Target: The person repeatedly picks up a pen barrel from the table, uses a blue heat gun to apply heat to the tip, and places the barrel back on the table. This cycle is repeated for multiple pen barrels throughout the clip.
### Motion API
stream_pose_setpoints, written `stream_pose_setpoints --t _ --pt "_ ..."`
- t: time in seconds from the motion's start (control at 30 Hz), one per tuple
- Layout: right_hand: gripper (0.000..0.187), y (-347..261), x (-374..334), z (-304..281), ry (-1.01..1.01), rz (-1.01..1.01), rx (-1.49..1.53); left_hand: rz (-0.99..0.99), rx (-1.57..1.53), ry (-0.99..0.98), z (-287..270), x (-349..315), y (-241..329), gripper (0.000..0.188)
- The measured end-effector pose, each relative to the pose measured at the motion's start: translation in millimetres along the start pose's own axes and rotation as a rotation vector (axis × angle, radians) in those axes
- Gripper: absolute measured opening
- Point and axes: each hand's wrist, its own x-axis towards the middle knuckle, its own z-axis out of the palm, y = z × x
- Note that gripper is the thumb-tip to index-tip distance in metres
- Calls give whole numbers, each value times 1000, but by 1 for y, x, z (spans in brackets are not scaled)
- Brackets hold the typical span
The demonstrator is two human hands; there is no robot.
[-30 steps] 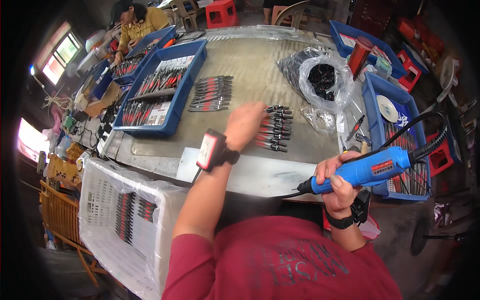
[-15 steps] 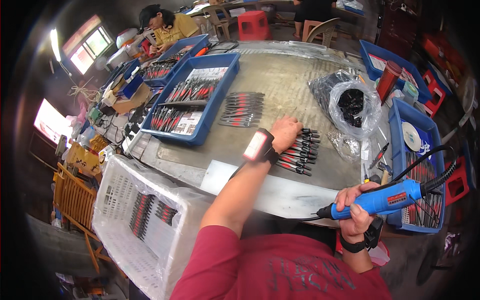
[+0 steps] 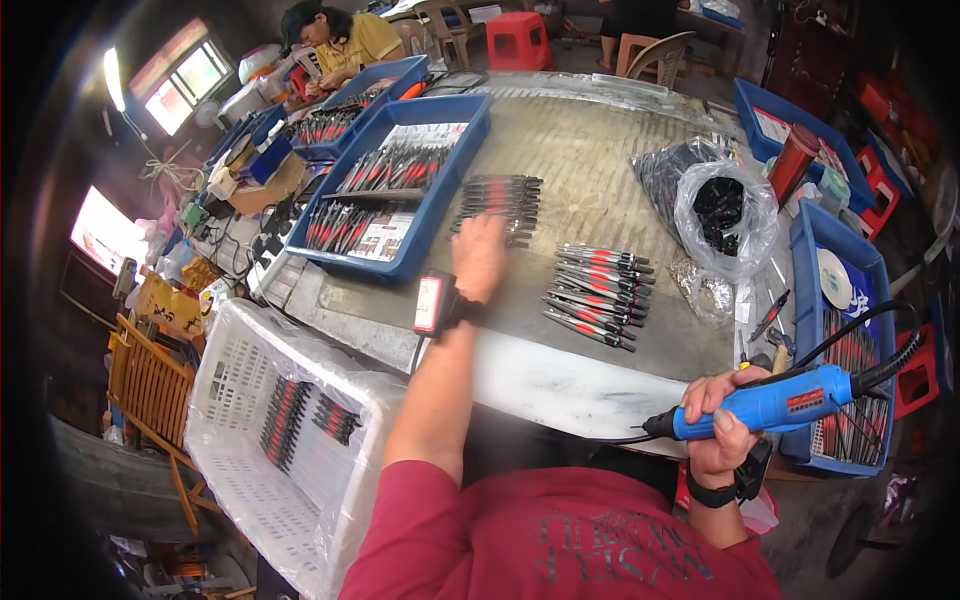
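Observation:
My right hand (image 3: 722, 425) is wrapped round a blue electric screwdriver (image 3: 775, 403), its black tip pointing left over the near edge of the table. My left hand (image 3: 478, 250) is at the near end of a row of slim black-and-red tools (image 3: 500, 192). Its fingertips are smeared by motion, so whether they grip one is hidden. To its right lies a second row of similar black-and-red tools (image 3: 598, 285), side by side on the table. A small box with a white label (image 3: 428, 304) is strapped to my left wrist.
A blue tray (image 3: 385, 250) of similar tools stands left of the rows. Nearer me is a white plastic crate (image 3: 365, 430) holding several more. Right lie a clear bag of black parts (image 3: 735, 260) and another blue tray (image 3: 800, 240). Across the table a person (image 3: 345, 45) works.
My left hand has moved left from the right-hand row of tools to the left-hand row. My right hand still holds the electric screwdriver in about the same place.

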Motion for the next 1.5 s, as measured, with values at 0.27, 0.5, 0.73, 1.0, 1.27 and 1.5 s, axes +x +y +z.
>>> stream_pose_setpoints --t 0.27,0.5,0.73,1.0,1.27,1.5 --pt "51 2 3 2 -23 27 2 -107 47 -164 -5 -13 -11 26" --pt "51 5 3 2 -30 39 24 -43 149 -171 -10 -19 -7 19" --pt "52 7 3 1 -42 23 18 -63 -178 -109 -53 -48 42 16" --pt "60 10 3 1 -54 61 58 -322 -764 -497 -110 -139 104 29" --pt "56 18 4 7 -58 21 42 -816 -1178 -823 -124 -184 123 16" --pt "52 22 2 20 -62 29 52 -872 -1215 -817 -115 -191 127 18"
